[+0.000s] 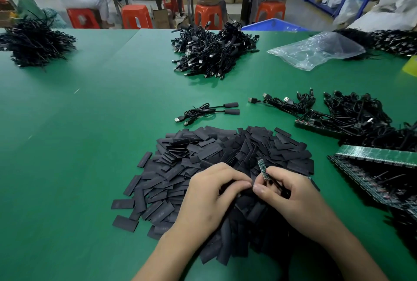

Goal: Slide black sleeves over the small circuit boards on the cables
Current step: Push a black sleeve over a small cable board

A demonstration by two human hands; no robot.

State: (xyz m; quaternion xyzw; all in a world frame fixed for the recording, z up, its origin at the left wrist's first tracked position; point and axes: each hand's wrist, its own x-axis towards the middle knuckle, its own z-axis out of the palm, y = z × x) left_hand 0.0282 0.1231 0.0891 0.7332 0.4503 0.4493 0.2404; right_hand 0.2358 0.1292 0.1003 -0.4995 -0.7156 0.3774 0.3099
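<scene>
Head view: green table (67, 156) bears black sleeves (203, 152); red stools (137, 17) beyond.

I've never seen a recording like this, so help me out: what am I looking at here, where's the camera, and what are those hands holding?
There is no machine: these are a person's two bare hands, filmed by one camera worn on the head, looking forward and down. They work at a green table. Under the hands lies a pile of flat black sleeves. The right hand pinches a small green circuit board on its black cable. The left hand curls its fingers beside it, probably on a sleeve, though that is hidden. Further off lie two sleeved cables, a heap of cables, a clear plastic bag, and, on the right, panels of circuit boards.
</scene>
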